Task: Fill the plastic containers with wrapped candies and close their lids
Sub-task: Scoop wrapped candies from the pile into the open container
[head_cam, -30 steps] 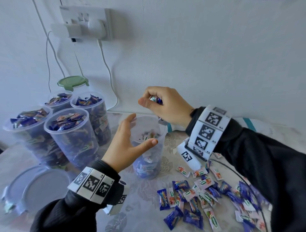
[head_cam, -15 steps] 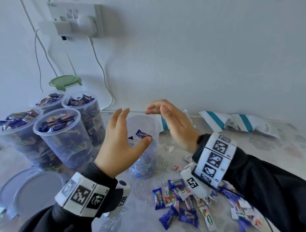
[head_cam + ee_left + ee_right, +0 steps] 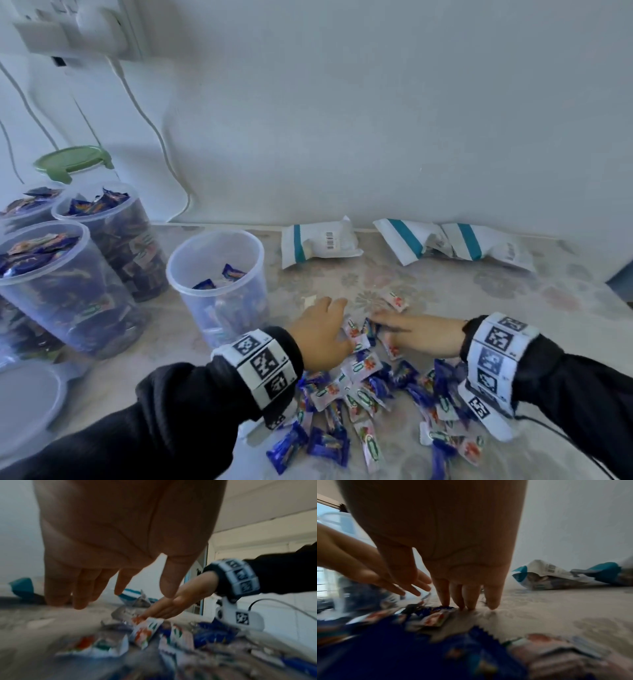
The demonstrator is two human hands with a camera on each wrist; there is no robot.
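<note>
Head view: the left hand (image 3: 320, 334) and right hand (image 3: 423, 334) are laid flat, fingers extended, on a pile of wrapped candies (image 3: 363, 394) on the table (image 3: 445, 287). A partly filled open container (image 3: 219, 284) is seen just left of the left hand, beside three full containers (image 3: 65, 284).

Left wrist view: straight, spread fingers (image 3: 80, 588) are shown above blurred candies.

Right wrist view: fingertips (image 3: 491, 601) are pressed to the table at the pile's edge; nothing is gripped.

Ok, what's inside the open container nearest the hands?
The open container holds wrapped candies, blue ones on top, filling it roughly halfway. Its cloudy wall blurs the lower ones, so no count is possible.
</note>
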